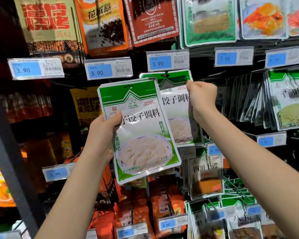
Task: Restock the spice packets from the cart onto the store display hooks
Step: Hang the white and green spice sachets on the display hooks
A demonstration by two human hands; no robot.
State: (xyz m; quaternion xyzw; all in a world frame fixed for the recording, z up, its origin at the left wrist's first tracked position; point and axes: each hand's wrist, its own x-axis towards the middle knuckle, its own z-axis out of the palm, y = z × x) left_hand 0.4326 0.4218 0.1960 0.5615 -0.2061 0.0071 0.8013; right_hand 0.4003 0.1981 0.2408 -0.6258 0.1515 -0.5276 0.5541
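Note:
My left hand (103,135) grips a small stack of green-and-white dumpling spice packets (140,135) by their left edge, held up in front of the display. Behind them another packet of the same kind (176,104) hangs at a display hook (166,73) just under the 5.90 price tag (167,60). My right hand (201,96) pinches that packet's upper right edge. The packet's lower left part is hidden by the held stack. The cart is out of view.
Rows of hanging spice packets fill the display: orange and red ones (104,25) above, green-white ones (290,99) to the right, orange ones (164,209) below. Price tag strips (109,69) jut out at each row. A dark shelf upright (12,152) runs down the left.

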